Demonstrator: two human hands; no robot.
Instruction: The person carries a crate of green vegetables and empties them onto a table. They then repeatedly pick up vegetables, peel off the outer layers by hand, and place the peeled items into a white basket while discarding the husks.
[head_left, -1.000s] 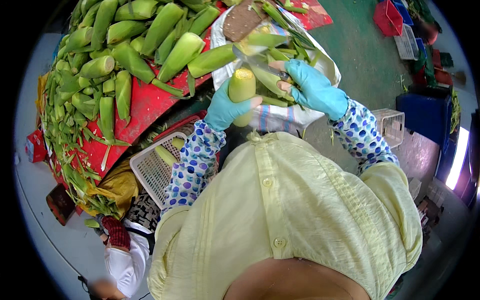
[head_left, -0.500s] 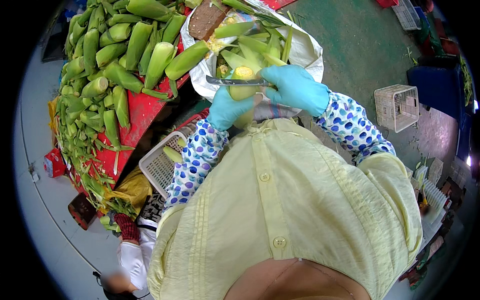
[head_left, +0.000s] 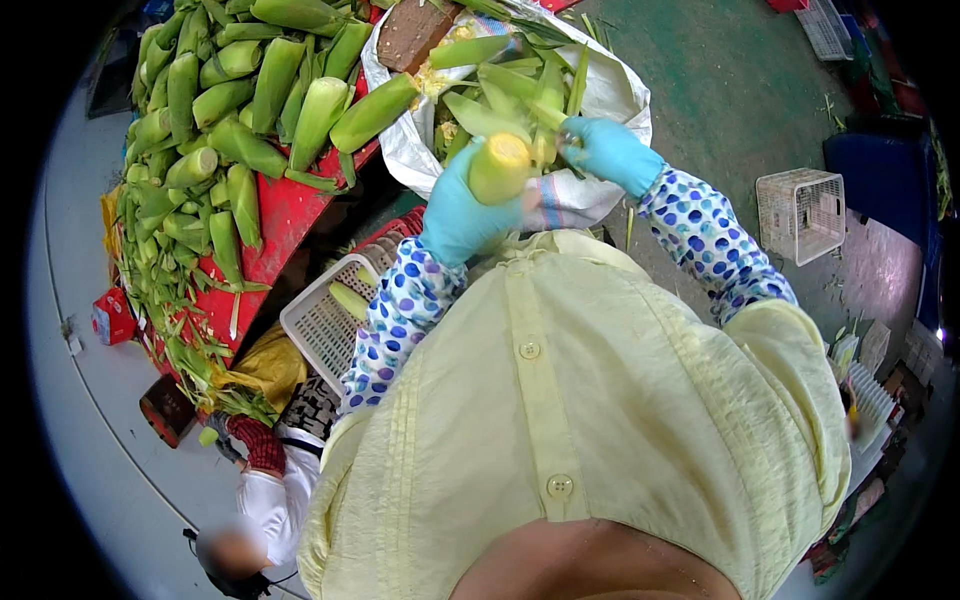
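My blue-gloved left hand [head_left: 460,215] is closed round an ear of corn [head_left: 497,170] with its pale cut end turned up. To its right, my blue-gloved right hand [head_left: 605,155] is closed on a knife [head_left: 570,142], whose blade is blurred and hard to make out. Both hands are over an open white woven sack [head_left: 615,100] holding green husks [head_left: 495,90] and pale scraps. A brown block [head_left: 412,30] lies at the sack's upper left.
A large pile of corn [head_left: 230,110] covers the red table [head_left: 265,230] at left. A white basket [head_left: 315,320] with corn sits below it; another crate [head_left: 800,190] stands at right near a blue bin [head_left: 875,175]. A co-worker [head_left: 270,500] is at the lower left.
The knife has left the corn's top, where it lay across half a second ago, moving rightward with my right hand. My left hand still holds the corn, slightly further right.
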